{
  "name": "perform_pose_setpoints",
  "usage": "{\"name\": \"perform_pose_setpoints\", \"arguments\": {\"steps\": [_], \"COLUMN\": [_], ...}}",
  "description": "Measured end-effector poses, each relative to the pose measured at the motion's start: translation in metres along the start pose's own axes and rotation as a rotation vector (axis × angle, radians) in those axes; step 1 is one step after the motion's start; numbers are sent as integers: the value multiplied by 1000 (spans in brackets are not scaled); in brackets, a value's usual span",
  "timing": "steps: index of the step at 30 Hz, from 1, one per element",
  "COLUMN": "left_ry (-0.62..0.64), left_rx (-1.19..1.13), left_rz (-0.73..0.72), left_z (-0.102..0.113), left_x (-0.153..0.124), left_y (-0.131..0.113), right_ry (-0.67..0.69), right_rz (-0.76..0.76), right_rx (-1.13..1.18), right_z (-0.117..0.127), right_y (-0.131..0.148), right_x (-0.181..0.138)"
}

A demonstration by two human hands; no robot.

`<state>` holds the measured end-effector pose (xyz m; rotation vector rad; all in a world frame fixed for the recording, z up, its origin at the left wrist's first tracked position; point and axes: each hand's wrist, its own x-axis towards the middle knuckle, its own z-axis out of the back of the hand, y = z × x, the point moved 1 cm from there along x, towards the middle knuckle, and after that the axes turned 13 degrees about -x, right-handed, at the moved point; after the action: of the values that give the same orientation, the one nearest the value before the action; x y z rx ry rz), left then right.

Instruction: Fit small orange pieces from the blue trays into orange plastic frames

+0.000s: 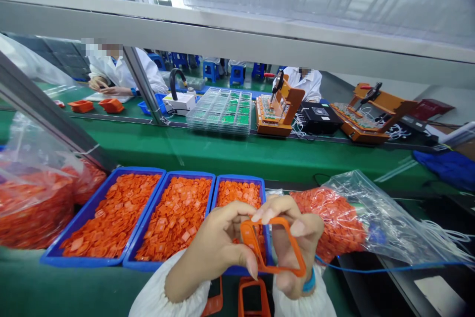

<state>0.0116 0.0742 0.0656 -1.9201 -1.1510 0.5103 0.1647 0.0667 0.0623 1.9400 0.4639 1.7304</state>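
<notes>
Both my hands hold an orange rubbery frame [293,250] up in front of me, above the near edge of the bench. My left hand [217,248] pinches its left side between thumb and fingers. My right hand [293,233] grips its top and right side, fingers curled over it. Right behind the hands stand three blue trays [92,208] filled with several small orange square parts [174,218]. Two more orange frames [254,297] lie on the bench below my wrists, partly hidden by my white sleeves.
Clear plastic bags of orange parts lie at the left [33,198] and right [345,218]. A green conveyor belt [241,154] runs across behind the trays. Beyond it are a clear tray stack [222,112], orange fixtures [278,109] and two people in white coats [118,72].
</notes>
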Motion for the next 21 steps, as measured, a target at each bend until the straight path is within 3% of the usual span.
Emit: {"name": "perform_pose_setpoints", "arguments": {"steps": [5, 8, 12, 21], "left_ry": [-106, -146, -123, -115], "left_rx": [65, 136, 161, 192], "left_rz": [-111, -166, -183, -246], "left_z": [4, 5, 3, -2], "left_x": [-2, -5, -7, -8], "left_y": [-15, -22, -27, -31], "right_ry": [221, 298, 358, 353], "right_rz": [82, 175, 217, 209], "right_rx": [-426, -588, -664, -663], "right_z": [27, 31, 21, 16], "right_y": [15, 25, 36, 37], "right_x": [8, 13, 20, 22]}}
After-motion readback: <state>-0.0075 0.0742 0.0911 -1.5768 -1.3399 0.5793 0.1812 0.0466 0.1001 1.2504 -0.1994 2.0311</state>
